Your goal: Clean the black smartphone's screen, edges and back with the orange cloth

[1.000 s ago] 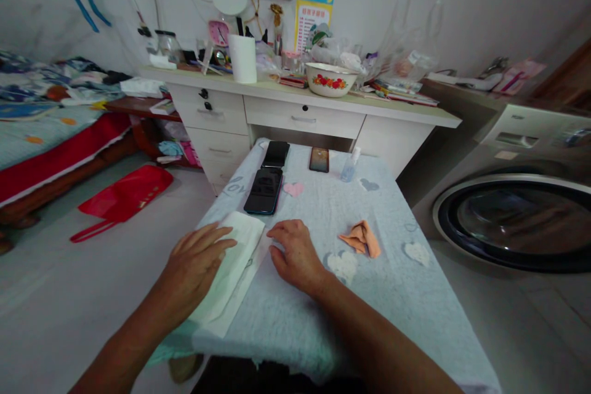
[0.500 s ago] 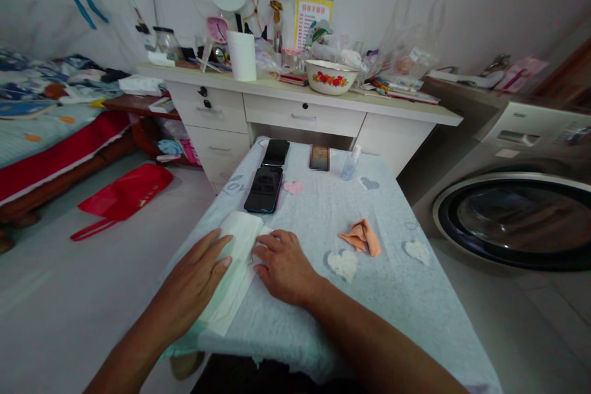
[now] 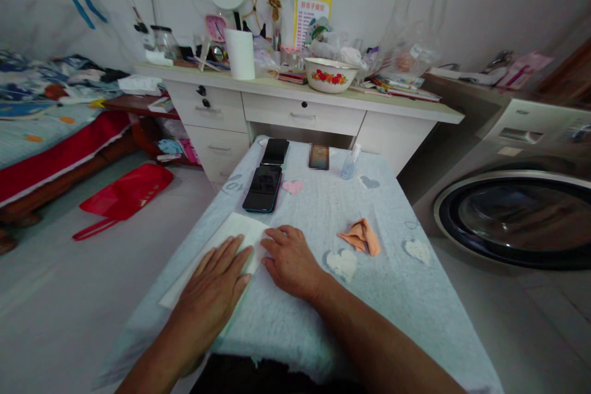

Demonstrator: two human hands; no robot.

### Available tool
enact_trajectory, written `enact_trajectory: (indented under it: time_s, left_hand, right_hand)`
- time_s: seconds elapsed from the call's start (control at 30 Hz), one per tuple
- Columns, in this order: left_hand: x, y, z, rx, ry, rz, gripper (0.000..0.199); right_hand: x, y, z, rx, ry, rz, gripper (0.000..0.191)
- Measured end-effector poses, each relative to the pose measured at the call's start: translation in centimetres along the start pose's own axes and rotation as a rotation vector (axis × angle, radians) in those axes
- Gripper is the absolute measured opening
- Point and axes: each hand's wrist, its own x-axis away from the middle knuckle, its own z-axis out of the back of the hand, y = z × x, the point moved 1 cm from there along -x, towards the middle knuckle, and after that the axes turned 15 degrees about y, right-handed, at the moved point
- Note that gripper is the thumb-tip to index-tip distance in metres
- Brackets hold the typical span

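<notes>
A white sheet that looks like a paper towel (image 3: 240,228) lies on the cloth-covered table, slanting toward its left edge. My left hand (image 3: 215,280) rests flat on the sheet with its fingers stretched out, covering much of it. At the sheet's right edge, the slightly bent fingertips of my right hand (image 3: 290,261) touch it, thumb apart from the fingers. Just beyond the sheet is a dark smartphone (image 3: 262,189), with a second black phone (image 3: 276,152) behind it. To the right of my right hand sits a crumpled orange cloth (image 3: 361,237).
A small clear spray bottle (image 3: 351,163) and a dark flat rectangular item (image 3: 319,156) are at the table's far end. Behind stands a white desk (image 3: 286,108) bearing a floral enamel bowl (image 3: 331,76). A washing machine (image 3: 521,141) is on the right; a red bag (image 3: 127,194) lies on the floor.
The sheet has turned, its near end swinging left, and it looks flatter and wider. My left hand has moved right and toward me; my right hand has shifted slightly right.
</notes>
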Motion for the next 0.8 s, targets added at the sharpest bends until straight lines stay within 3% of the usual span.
enact_trajectory:
  time_s: [0.23, 0.37, 0.47, 0.57, 0.7, 0.8]
  left_hand:
    - [-3.2, 2.3, 1.5, -0.041, -0.110, 0.030, 0.036]
    - [-7.6, 3.5, 2.8, -0.016, -0.258, 0.026, 0.033]
    - [-11.5, 3.6, 3.3, -0.047, -0.353, 0.116, 0.030]
    - [-15.1, 3.2, 2.9, -0.110, -0.294, 0.197, 0.027]
    - [-17.5, 2.3, 1.1, -0.208, -0.073, 0.353, 0.038]
    - [-17.4, 1.6, -0.7, -0.180, -0.127, 0.489, 0.055]
  right_hand:
    - [-0.4, 1.4, 0.3, -0.041, 0.033, -0.067, 0.023]
    - [-0.8, 2.5, 1.0, -0.045, 0.065, -0.122, 0.023]
    - [-1.1, 3.2, 2.0, -0.042, 0.085, -0.139, 0.024]
    - [-1.2, 3.8, 3.5, -0.014, 0.098, -0.151, 0.024]
    - [-0.5, 5.7, 6.6, 0.062, 0.088, -0.169, 0.025]
    - [1.0, 8.2, 9.0, 0.154, 0.086, -0.248, 0.025]
